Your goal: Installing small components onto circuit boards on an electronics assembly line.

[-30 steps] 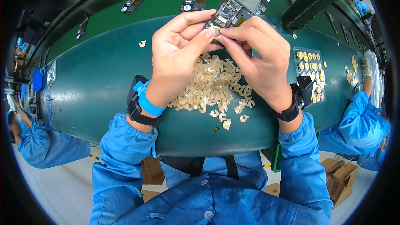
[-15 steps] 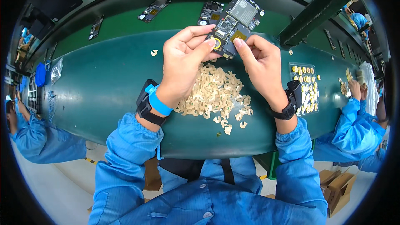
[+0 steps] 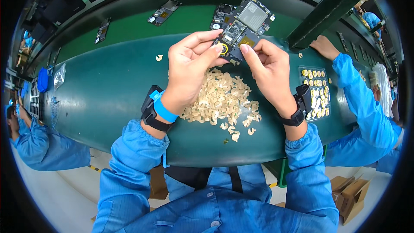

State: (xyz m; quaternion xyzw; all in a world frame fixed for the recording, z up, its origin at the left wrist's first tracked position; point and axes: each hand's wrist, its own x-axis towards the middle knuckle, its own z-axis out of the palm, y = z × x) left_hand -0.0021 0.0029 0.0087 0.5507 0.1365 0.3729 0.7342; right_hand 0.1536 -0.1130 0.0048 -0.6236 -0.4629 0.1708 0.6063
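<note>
Over the far side of the green work table, both my hands hold a dark circuit board point(image 3: 253, 16) tilted up, with a grey metal shield at its upper end. My left hand point(image 3: 189, 60) is closed on the board's lower left, its thumb beside a round yellow-ringed part point(image 3: 224, 49). The fingers of my right hand point(image 3: 271, 62) pinch the lower right edge, thumb on the face near a gold patch point(image 3: 247, 41). Just below my hands lies a loose pile of small beige C-shaped pieces point(image 3: 222, 97).
To the right stands a clear tray of round yellow-rimmed parts point(image 3: 316, 90). Several boards, such as one circuit board point(image 3: 164, 11), lie on the green belt point(image 3: 129, 22) beyond the table. A dark green post point(image 3: 325, 15) rises at the right. A co-worker's sleeve point(image 3: 360, 97) reaches past the tray.
The co-worker on the right has stretched an arm toward the belt. Boards on the belt have shifted slightly right. My hands keep their grip on the circuit board, which has barely moved.
</note>
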